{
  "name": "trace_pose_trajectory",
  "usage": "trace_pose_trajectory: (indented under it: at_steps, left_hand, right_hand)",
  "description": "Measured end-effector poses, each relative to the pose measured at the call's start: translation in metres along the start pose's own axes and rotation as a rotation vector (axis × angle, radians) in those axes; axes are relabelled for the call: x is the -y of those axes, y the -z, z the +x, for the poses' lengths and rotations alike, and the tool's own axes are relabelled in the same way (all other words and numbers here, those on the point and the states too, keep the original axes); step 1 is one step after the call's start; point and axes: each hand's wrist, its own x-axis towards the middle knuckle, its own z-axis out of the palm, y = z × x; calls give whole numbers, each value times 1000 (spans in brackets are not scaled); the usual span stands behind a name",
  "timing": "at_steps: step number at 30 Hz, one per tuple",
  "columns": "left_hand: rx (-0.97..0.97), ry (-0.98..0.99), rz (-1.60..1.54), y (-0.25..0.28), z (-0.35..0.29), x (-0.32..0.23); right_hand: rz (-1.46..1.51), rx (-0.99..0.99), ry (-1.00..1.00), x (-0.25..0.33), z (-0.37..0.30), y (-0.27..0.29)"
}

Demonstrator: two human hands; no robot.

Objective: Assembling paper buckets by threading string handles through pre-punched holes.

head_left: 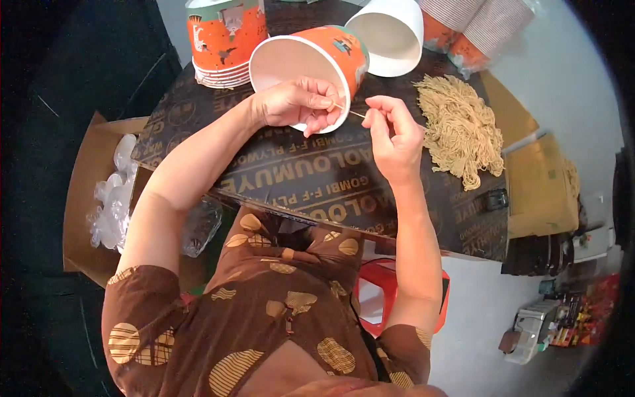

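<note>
An orange paper bucket (340,49) with a white inside lies on its side, mouth toward me. A thin tan string (357,114) runs taut between my two hands across the bucket's rim. My left hand (296,104) is in front of the mouth, thumb and forefinger pinched on one end of the string. Just right of the rim, my right hand (398,137) pinches the string's other stretch. Whether the string passes through a hole in the rim cannot be made out. A heap of tan strings (460,129) lies to the right of my right hand.
A stack of orange buckets (228,40) stands upside down at the far left. Another bucket (390,40) lies tipped behind. Plastic-wrapped bucket stacks (493,30) are at the far right. Left of the dark plywood table (291,175), a cardboard box (86,192) holds clear plastic pieces.
</note>
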Motion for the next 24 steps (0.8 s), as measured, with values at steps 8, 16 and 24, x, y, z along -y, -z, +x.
trace_pose_trajectory:
  at_steps: [8,16,24]
  left_hand:
    - [-14,15,0,-3,0,-1]
    - [-249,-62,341,-28,3,-4]
    - [-320,-465,891,-35,13,16]
  right_hand:
    - [-238,32,3,-3,-2,0]
    - [-467,72,-235,-12,-4,-10]
    - [-313,104,-379,-29,-2,-14]
